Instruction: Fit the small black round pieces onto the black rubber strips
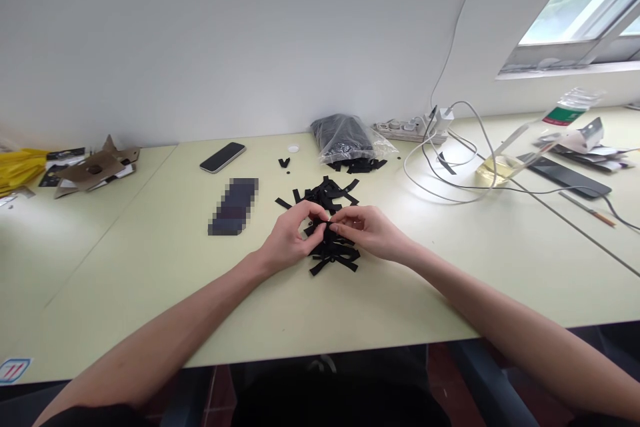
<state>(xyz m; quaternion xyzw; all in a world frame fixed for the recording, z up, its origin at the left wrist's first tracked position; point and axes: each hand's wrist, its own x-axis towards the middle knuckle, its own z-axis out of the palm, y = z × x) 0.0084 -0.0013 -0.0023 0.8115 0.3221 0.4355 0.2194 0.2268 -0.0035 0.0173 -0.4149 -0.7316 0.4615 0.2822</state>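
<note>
Both hands meet over a loose heap of short black strips (pixel 333 260) on the pale table. My left hand (pixel 293 233) is closed, thumb and forefinger pinching one end of a small black strip (pixel 328 223). From the other side, my right hand (pixel 367 230) pinches the same strip, fingertips almost touching the left ones. Most of that strip is hidden by the fingers and blends with the dark heap below. More black strips (pixel 327 192) lie just beyond the hands.
Behind the heap sits a clear plastic bag (pixel 350 137) of black pieces. A phone (pixel 223 157) and a pixelated dark rectangle (pixel 233 207) lie left. To the right are a power strip (pixel 410 130), tangled cables, a tilted bottle (pixel 530 140) with yellow liquid and another dark phone-like slab (pixel 565 175).
</note>
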